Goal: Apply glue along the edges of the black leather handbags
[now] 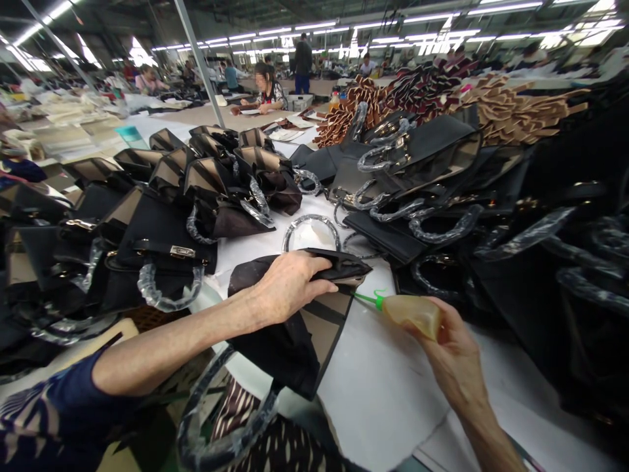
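My left hand [289, 282] presses on a black handbag [295, 328] that lies on the white table [388, 387], fingers curled over its folded top flap. My right hand [449, 347] grips a small squeeze bottle of yellowish glue [413, 313]. The bottle's green nozzle [366, 299] points left and touches the bag's edge just under the flap. The bag's tan inner side panel shows below my left hand. One plastic-wrapped handle [221, 426] curves in the foreground near my lap.
Piles of black handbags with wrapped handles lie at the left [162, 242] and right [442, 196]. Stacks of brown and tan pieces [515, 111] stand at the back right. Other people sit and stand at far tables [268, 88].
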The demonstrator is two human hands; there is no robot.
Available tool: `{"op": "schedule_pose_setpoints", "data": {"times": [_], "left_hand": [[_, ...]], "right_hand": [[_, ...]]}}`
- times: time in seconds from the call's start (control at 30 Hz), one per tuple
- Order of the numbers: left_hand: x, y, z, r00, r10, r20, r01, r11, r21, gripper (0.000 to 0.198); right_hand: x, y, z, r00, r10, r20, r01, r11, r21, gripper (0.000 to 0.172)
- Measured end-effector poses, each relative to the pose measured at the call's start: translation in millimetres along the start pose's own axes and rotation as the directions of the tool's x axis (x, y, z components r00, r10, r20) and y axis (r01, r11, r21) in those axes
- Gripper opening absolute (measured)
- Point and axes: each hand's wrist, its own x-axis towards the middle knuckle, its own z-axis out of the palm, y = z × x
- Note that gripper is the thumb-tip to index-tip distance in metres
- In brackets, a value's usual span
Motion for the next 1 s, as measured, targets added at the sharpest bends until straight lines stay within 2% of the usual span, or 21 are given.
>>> {"op": "schedule_pose_setpoints", "data": {"times": [0.37,0.77,1.0], "left_hand": [[-8,-2,5.3,1.0,0.003,-0.031,-0.003,1.0,0.001,0.021],[-13,-5,12.6,0.997,0.045,-0.057,-0.045,0.999,0.003,0.022],[-15,-3,11.2,0.999,0.028,-0.025,-0.028,1.0,0.013,0.023]], "right_hand": [[-1,-5,-5,0.992,0.13,0.0,-0.13,0.989,0.07,0.065],[-3,-4,-3,0.994,0.106,0.024,-0.108,0.989,0.105,0.063],[-10,-8,-8,0.991,0.113,0.076,-0.119,0.989,0.084,0.059]]}}
